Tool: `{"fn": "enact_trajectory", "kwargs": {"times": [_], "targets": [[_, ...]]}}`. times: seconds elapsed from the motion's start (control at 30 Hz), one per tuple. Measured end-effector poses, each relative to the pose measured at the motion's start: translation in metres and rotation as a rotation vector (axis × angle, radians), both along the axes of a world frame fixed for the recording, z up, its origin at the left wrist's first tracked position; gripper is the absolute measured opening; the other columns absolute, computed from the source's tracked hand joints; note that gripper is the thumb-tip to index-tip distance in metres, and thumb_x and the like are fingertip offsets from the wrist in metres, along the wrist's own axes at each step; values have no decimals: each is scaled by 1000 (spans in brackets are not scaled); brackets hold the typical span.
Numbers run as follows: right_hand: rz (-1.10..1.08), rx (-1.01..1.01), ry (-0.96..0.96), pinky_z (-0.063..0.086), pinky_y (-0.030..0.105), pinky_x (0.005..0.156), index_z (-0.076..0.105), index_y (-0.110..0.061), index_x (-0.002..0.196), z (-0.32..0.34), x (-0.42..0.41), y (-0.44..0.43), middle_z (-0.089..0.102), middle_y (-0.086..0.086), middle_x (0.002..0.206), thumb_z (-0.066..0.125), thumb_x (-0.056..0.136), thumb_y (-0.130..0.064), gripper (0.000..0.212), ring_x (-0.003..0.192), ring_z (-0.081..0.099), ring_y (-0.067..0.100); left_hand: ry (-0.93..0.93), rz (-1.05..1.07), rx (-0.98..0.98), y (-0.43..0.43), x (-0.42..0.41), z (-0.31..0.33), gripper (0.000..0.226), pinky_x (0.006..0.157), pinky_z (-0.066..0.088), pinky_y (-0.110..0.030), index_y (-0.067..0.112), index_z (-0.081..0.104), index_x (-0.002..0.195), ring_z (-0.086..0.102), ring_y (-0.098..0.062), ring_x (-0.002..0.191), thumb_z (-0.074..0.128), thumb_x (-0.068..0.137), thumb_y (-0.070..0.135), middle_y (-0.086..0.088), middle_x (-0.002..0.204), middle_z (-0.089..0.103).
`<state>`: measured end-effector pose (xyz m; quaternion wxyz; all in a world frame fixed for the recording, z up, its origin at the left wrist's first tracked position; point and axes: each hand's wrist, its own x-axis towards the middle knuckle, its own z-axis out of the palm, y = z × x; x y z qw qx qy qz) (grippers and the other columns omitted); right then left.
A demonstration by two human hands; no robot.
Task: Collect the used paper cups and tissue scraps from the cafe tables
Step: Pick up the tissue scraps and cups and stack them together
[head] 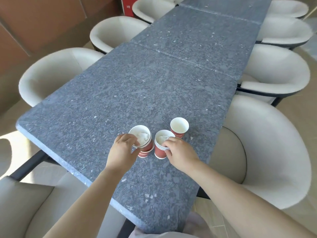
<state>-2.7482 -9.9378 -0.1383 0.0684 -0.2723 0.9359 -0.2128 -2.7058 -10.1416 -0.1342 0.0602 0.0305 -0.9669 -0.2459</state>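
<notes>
My left hand [124,148] grips the tissue-stuffed stack of red paper cups [143,143]; right hand [178,152] pinches the second red stack [161,146] on the grey speckled table [120,93]. Best nest them squarely, then add the single empty red cup [179,127].

On the worktop [120,93] stand two cup stacks [145,148] [160,152] side by side — tissue [143,137] inside each — with a single cup [179,127] behind the right stack.

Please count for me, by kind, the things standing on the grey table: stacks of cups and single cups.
Stacks of nested red paper cups with tissue inside: 2
Single empty red paper cup: 1
Total: 3
</notes>
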Motion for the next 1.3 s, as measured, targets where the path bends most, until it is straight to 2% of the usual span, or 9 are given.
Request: {"fn": "enact_trajectory", "kwargs": {"times": [0.23,0.43,0.6,0.7,0.83,0.97,1.1,1.2,1.3], "targets": [[0,32,-32,46,35,74,61,-11,100,-3,-4,-4,61,4,110,50,88,-12,17,100,54,26,-31,75,-42,-25,11,-8,14,78,46,-36,10,66,76,54,-32,97,77,68,8,-6,89,67],[13,120,-66,44,33,73,60,-9,97,-13,-3,-8,59,6,108,49,87,-8,15,101,52,27,-242,20,-85,-8,4,-17,11,73,49,-34,23,64,85,45,-16,108,70,76,22,6,101,60],[51,204,-86,50,34,76,58,-13,102,-21,-4,-5,55,1,109,53,85,-5,20,109,45,20,-308,-40,-142,6,-2,-29,13,76,48,-32,25,65,93,42,-14,112,67,81,30,11,113,55],[57,202,-94,51,37,78,59,-13,106,-22,-7,-4,55,2,110,53,83,0,27,110,44,22,-300,-63,-170,8,-6,-34,16,75,47,-30,25,65,97,42,-15,113,64,82,31,11,115,55],[40,187,-56,48,35,72,57,-11,99,-21,-10,1,55,2,107,54,83,-3,17,106,46,23,-242,-23,-130,15,-16,-32,20,74,47,-31,24,66,101,46,-17,109,62,81,24,10,114,57],[49,190,-47,43,32,67,57,-10,100,-22,-11,13,55,2,109,53,85,-3,17,107,46,23,-223,-7,-118,26,-25,-33,18,76,49,-34,21,66,98,47,-20,107,63,80,22,7,113,58],[43,81,-7,50,36,73,59,-11,107,-11,-13,24,55,1,117,55,84,-3,25,111,46,22,-201,11,-121,36,-28,-33,20,70,49,-34,18,65,100,48,-23,105,63,81,24,5,114,58],[45,-27,110,53,39,66,65,-8,97,11,-21,32,62,4,106,60,81,-1,19,102,54,27,-167,34,-122,38,-34,-30,23,70,47,-32,19,65,104,49,-24,105,63,82,25,3,115,58],[-8,-110,249,52,31,64,68,-11,93,32,-38,42,66,3,93,65,78,-3,18,89,60,26,-158,42,-131,38,-44,-24,26,72,48,-33,18,65,107,49,-25,105,62,82,25,1,116,58]]}}
